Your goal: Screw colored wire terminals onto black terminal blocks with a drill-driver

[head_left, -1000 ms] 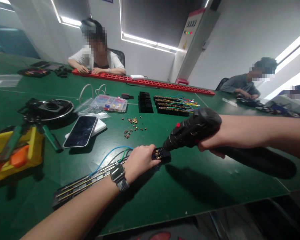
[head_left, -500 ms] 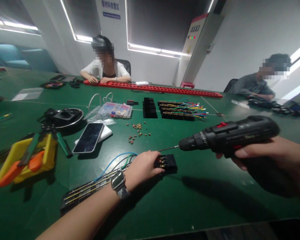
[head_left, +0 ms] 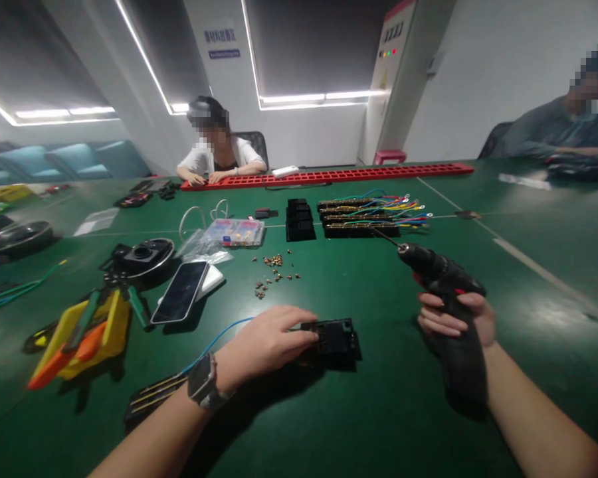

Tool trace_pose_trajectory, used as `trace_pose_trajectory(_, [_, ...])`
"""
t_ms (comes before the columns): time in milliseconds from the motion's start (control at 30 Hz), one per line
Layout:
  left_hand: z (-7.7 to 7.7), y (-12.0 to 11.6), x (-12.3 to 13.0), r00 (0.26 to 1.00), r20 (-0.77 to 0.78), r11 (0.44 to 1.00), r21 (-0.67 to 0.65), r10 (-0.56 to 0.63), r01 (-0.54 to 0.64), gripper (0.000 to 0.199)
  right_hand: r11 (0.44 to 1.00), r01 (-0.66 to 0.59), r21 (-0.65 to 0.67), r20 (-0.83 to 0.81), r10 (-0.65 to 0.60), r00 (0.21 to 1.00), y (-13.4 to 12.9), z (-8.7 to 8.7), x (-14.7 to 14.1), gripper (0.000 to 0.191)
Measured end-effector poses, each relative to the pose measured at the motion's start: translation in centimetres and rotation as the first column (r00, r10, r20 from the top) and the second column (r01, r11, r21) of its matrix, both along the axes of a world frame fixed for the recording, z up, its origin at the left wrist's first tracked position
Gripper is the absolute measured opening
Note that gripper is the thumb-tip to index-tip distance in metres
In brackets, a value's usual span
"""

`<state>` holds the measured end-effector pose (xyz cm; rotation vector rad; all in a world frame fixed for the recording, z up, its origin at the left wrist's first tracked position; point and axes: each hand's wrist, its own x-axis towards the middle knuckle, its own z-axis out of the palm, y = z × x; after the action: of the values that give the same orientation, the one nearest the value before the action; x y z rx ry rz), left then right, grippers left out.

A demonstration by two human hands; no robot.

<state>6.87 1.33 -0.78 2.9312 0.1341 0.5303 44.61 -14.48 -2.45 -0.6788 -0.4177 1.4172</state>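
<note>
Well inside the far edge of the table [head_left: 379, 398], my left hand [head_left: 266, 342] touches the black plastic block [head_left: 339, 340], presumably steadying it, whether clamped I can't tell, while my right hand [head_left: 444, 320] grips the cordless drill [head_left: 441, 270] clear.

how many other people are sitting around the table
2: one person in white beyond the red rail, another person at the right edge, partly cut off. More may sit out of frame.

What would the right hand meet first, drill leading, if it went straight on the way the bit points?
Probably the nearest wired black strip: the bit of the drill in the right hand already overlaps it in view, though height is unclear.
</note>
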Motion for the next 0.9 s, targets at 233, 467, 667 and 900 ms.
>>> trace_pose_trajectory(233, [0.9, -1.3, 0.0, 0.999, 0.033, 0.969, 0.246, -0.03, 0.021, 0.019, 0.995, -0.069, -0.072, -0.287, 0.046, 0.957, 1.9, -2.3, -0.2, 0.066])
trace_pose_trajectory(467, [0.9, -1.4, -1.0, 0.994, 0.017, 0.951, 0.293, -0.111, 0.101, 0.027, 0.982, -0.095, -0.164, -0.343, 0.034, 0.939, 2.8, -3.1, -0.5, 0.048])
trace_pose_trajectory(667, [0.8, -1.3, -0.8, 0.998, -0.027, 0.954, 0.293, -0.064, 0.069, 0.021, 0.985, -0.069, -0.157, -0.362, 0.007, 0.932, 3.0, -3.2, -0.5, 0.056])
trace_pose_trajectory(900, [0.7, -1.3, -0.5, 0.997, 0.025, 0.972, 0.223, -0.079, 0.072, 0.02, 0.983, -0.075, -0.165, -0.376, 0.007, 0.926, 3.1, -3.1, -0.5, 0.051])
